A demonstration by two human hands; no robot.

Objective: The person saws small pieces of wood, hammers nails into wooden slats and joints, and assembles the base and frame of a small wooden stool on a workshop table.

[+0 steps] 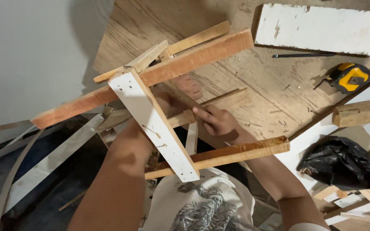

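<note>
A rough wooden frame (180,64) of reddish-brown rails joined by a white-painted crosspiece (153,122) with nails in it fills the middle of the view. My left hand (168,102) reaches up through the frame, largely hidden behind the white piece, and grips a thin wooden slat (185,100). My right hand (217,122) comes from the lower right and pinches the same slat from the other side. A second reddish rail (236,152) crosses below both hands. A bare foot (189,85) shows behind the frame on the plywood.
Plywood floor sheet (253,85) lies underneath. A white-painted board (322,28), a dark pencil (302,55) and a yellow tape measure (350,77) lie upper right. A black plastic bag (341,162) and wood offcuts (360,112) sit right. Loose strips (39,171) lie lower left by a white wall.
</note>
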